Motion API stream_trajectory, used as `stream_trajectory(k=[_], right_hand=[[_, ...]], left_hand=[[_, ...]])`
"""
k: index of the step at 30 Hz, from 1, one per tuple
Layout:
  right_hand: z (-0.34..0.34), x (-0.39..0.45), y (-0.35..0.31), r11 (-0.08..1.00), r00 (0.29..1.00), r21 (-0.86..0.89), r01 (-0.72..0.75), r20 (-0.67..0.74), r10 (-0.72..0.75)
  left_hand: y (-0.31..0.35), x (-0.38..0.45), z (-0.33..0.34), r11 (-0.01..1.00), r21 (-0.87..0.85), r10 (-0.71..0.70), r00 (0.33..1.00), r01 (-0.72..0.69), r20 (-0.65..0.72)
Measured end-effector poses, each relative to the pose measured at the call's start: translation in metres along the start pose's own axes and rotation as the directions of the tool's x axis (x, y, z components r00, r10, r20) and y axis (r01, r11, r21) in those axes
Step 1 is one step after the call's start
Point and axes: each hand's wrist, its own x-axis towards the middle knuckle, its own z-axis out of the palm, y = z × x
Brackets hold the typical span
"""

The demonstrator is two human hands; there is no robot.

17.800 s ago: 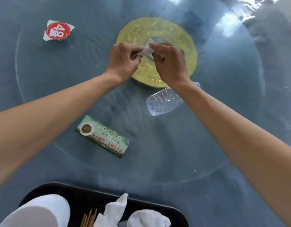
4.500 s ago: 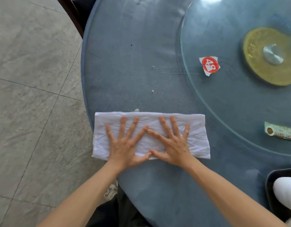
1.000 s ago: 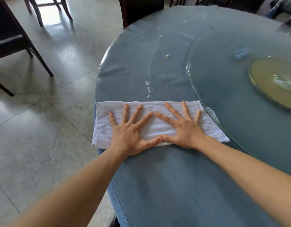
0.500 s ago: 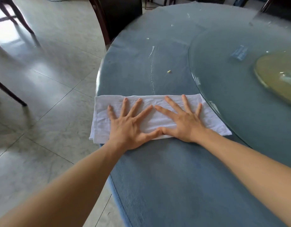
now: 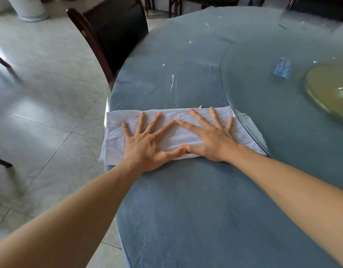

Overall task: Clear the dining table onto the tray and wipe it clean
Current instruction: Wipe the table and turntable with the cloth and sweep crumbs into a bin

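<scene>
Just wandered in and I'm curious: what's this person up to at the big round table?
A person is wiping the table. Both the left hand and right hand press flat, fingers spread, on a folded white cloth lying on the blue tablecloth near the table's edge. Just beyond the cloth lie a white streak and a few crumbs, not yet wiped. A glass turntable sits to the right.

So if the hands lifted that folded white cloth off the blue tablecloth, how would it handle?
The folded white cloth is probably floppy: it is creased, and its left end sags past the edge of the blue tablecloth. It looks light, lying thin and flat. It likely slides easily under the flat left hand and right hand, though it may bunch at the round glass turntable.
</scene>
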Motion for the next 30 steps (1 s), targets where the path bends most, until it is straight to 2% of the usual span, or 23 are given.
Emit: stream_trajectory(k=[9, 17, 24, 30], right_hand=[[-0.021, 0.108, 0.005, 0.993, 0.994, 0.037, -0.108, -0.008, 0.109], [-0.039, 0.17, 0.01, 0.981, 0.982, 0.041, -0.188, 0.026, 0.187], [-0.05, 0.229, 0.021, 0.972, 0.973, 0.043, -0.232, 0.013, 0.232], [-0.061, 0.276, 0.032, 0.949, 0.951, 0.051, -0.31, 0.0, 0.31]], left_hand=[[-0.051, 0.128, -0.027, 0.992, 0.053, 0.115, 0.993, -0.116, 0.034], [-0.077, 0.204, -0.038, 0.982, 0.02, 0.189, 0.981, -0.19, 0.03], [-0.097, 0.272, -0.048, 0.974, 0.017, 0.225, 0.971, -0.227, 0.075], [-0.108, 0.343, -0.057, 0.949, 0.047, 0.308, 0.947, -0.313, 0.093]])
